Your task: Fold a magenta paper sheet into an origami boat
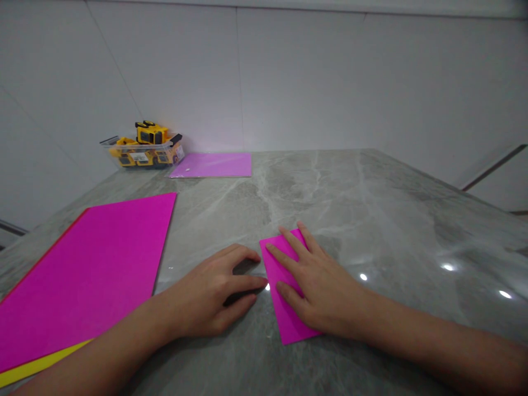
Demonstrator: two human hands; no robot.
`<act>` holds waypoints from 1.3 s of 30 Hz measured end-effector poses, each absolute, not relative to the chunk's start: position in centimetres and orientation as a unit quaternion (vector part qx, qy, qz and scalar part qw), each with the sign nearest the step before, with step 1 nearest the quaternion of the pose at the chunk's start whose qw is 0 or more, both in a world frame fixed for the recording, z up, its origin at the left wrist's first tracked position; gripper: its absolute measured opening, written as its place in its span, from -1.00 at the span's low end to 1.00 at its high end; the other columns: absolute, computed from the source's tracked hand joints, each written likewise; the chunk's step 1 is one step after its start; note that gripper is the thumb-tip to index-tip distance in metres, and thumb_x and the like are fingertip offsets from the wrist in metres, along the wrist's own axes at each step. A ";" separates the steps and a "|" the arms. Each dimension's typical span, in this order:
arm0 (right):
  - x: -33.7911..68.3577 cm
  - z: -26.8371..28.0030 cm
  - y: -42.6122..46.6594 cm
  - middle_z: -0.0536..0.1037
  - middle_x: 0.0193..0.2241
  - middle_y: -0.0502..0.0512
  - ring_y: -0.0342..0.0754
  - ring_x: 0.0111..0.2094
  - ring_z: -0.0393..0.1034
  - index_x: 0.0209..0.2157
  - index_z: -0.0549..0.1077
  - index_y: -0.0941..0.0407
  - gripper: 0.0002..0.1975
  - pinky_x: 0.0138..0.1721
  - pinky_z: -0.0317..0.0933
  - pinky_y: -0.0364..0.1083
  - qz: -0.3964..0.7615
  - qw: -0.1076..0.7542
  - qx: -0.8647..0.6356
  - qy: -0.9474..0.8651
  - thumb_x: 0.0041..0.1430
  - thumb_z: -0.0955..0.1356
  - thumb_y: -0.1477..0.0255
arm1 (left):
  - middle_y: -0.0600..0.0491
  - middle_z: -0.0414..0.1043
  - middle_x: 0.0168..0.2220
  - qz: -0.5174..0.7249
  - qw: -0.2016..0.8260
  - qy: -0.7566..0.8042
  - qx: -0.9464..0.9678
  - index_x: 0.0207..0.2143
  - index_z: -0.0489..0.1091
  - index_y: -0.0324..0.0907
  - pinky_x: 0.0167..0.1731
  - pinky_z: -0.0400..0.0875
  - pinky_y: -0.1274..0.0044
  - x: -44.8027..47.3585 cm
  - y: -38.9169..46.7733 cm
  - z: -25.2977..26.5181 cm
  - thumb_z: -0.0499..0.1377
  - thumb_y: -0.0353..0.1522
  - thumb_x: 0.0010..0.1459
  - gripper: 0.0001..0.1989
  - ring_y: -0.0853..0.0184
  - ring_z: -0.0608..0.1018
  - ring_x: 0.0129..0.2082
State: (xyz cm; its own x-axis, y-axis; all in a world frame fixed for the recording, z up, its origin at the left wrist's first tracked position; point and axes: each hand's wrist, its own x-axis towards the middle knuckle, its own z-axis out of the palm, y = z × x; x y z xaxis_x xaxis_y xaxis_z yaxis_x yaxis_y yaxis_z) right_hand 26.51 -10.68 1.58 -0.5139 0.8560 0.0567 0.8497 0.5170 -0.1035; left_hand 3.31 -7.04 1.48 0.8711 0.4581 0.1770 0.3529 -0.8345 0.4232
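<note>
A small magenta piece of paper, which looks folded, lies on the grey marbled table. My right hand rests on top of it with the fingers spread, hiding much of its right side. My left hand is just to the left of the paper, fingers apart and the tips close to its left edge. Whether those fingertips touch the edge, I cannot tell. The left hand holds nothing.
Large magenta sheets lie at the left, with a yellow sheet and a red edge showing beneath. At the back stand a clear plastic box of yellow toy trucks and a flat lilac pack. A white wall is behind the table.
</note>
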 end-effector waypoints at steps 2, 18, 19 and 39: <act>26.5 1.7 -10.7 0.10 0.30 0.39 0.34 0.34 -0.24 0.29 0.15 0.20 -0.41 0.27 -0.21 0.35 0.033 0.047 -0.490 -0.870 0.28 0.23 0.30 | -0.09 0.24 0.10 0.141 0.192 0.215 0.947 0.08 0.40 -0.01 0.08 0.33 0.30 3.3 -7.1 1.5 0.10 -0.44 0.23 -0.63 0.18 0.36 0.10; 26.6 1.4 -10.6 0.10 0.30 0.37 0.34 0.34 -0.23 0.30 0.14 0.18 -0.41 0.26 -0.21 0.36 0.038 0.062 -0.484 -0.872 0.29 0.23 0.30 | -0.07 0.27 0.11 0.141 0.191 0.204 0.950 0.07 0.41 -0.01 0.11 0.30 0.29 3.5 -6.9 1.6 0.10 -0.43 0.24 -0.64 0.19 0.35 0.09; 26.6 1.4 -10.6 0.10 0.30 0.37 0.33 0.35 -0.23 0.30 0.13 0.19 -0.41 0.27 -0.22 0.36 0.040 0.058 -0.482 -0.873 0.29 0.22 0.30 | -0.07 0.27 0.11 0.140 0.191 0.205 0.950 0.07 0.41 -0.01 0.11 0.29 0.29 3.5 -6.9 1.6 0.09 -0.43 0.24 -0.64 0.19 0.35 0.10; 26.8 0.7 -10.3 0.22 0.26 0.27 0.30 0.33 -0.14 0.28 0.18 0.14 -0.45 0.27 -0.25 0.38 0.042 0.083 -0.461 -0.882 0.29 0.20 0.31 | -0.27 0.31 0.14 0.124 0.125 0.354 0.919 0.11 0.23 -0.29 0.19 -0.03 -0.11 7.0 -10.1 0.7 0.17 -0.10 0.16 -0.41 -0.03 0.33 0.16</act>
